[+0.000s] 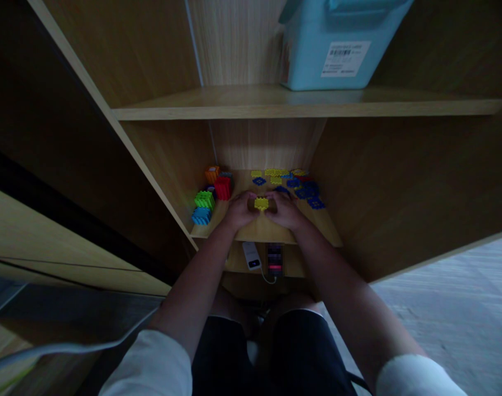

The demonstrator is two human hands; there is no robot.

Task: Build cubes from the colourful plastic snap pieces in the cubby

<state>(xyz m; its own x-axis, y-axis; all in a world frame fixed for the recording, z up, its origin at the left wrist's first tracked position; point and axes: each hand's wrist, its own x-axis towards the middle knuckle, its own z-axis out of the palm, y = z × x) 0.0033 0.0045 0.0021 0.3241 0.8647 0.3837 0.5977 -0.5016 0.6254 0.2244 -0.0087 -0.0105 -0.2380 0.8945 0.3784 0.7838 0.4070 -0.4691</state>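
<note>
Between my two hands is a small stack of yellow toothed plastic building pieces, low over the wooden shelf. My left hand is curled round its left side, thumb and fingertips closed on the edge. From the other side my right hand grips it the same way. Beyond the hands lie loose flat yellow pieces and several dark blue pieces at the right. Stacked blocks stand at the left: red, orange, green and light blue.
On the lower shelf lie a white power bank and a phone, joined by a short cable. A light blue bin with a label stands on the upper shelf. Side panels close in the shelf space left and right.
</note>
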